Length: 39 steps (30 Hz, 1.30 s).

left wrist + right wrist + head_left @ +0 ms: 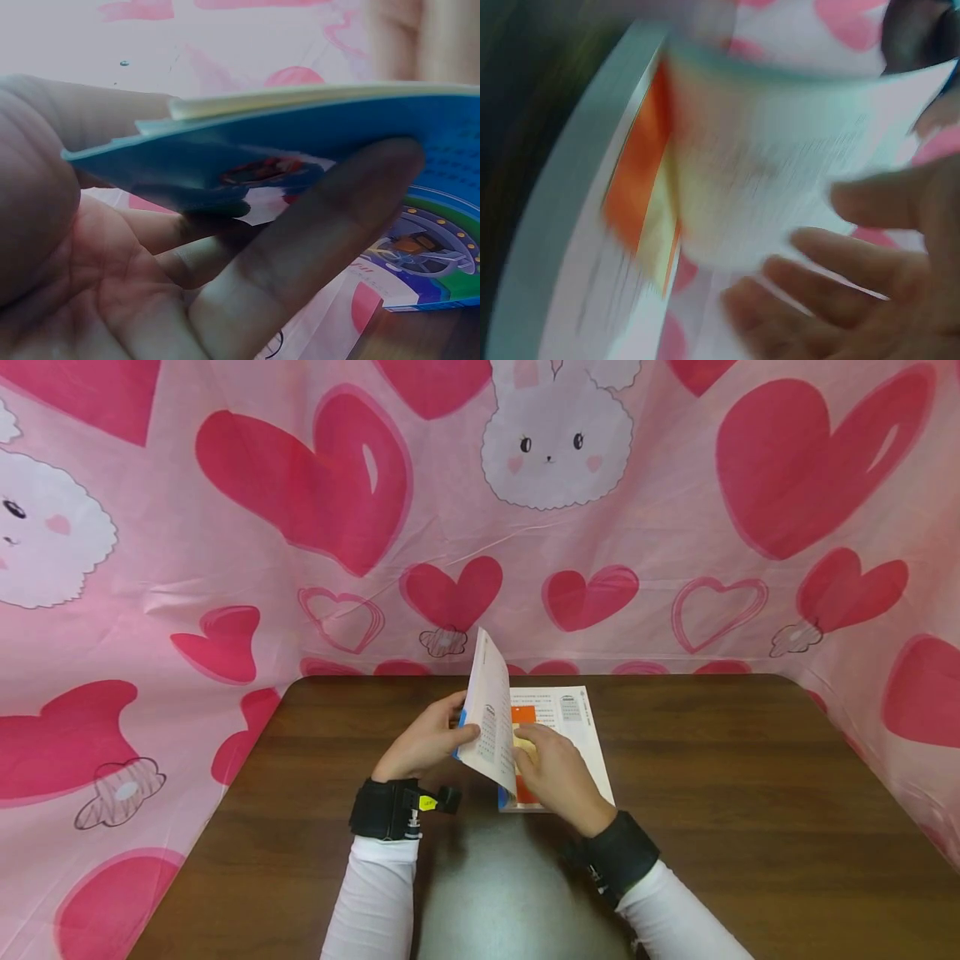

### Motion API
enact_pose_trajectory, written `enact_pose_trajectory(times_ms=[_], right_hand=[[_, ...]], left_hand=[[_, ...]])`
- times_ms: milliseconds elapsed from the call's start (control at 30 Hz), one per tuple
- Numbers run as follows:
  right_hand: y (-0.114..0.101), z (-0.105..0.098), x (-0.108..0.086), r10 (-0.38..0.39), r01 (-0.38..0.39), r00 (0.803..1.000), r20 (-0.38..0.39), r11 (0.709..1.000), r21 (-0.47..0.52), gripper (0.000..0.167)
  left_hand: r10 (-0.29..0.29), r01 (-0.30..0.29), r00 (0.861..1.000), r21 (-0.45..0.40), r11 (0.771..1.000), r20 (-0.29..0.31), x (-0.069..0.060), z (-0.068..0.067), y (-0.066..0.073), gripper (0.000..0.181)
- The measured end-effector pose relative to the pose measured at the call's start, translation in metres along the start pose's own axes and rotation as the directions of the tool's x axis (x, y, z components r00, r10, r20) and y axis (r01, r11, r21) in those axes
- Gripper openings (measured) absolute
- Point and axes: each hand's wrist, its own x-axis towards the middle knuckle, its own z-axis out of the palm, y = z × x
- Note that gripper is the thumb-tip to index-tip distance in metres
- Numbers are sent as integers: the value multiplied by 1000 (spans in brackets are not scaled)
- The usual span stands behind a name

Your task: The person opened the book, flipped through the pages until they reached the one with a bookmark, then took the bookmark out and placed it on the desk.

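Observation:
A book with a blue cover lies partly open on the table, its right side flat. My left hand grips the raised left part, thumb on the printed page and fingers behind against the cover. Along the inner fold is an orange and pale-yellow card, partly covered by my right hand in the head view. In the right wrist view the right fingers are spread and loosely bent, apart from the card, with nothing between them. That view is blurred.
The dark wooden table extends around the book. Behind it and at the sides hangs a pink cloth with hearts and rabbits. Black bands with small cameras wrap both wrists, the left band close to the table's middle.

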Motion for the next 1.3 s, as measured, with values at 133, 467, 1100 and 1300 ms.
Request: enact_pose_trajectory(times_ms=[133, 467, 1100, 1300], right_hand=[[11, 1, -1, -24, 65, 986, 165, 966, -248, 42], [21, 12, -8, -69, 185, 925, 373, 941, -283, 48], [37, -35, 0, 145, 49, 870, 472, 926, -374, 44], [45, -44, 3, 155, 22, 893, 423, 923, -385, 25]], left_hand=[[-2, 2, 1000, 5, 1000, -1, -1, 1, 1, 61], [9, -9, 1000, 7, 1000, -2, -2, 2, 1, 62], [40, -40, 999, -2, 999, 23, -3, 1, -1, 64], [33, -34, 999, 2, 999, 22, -1, 0, -3, 64]])
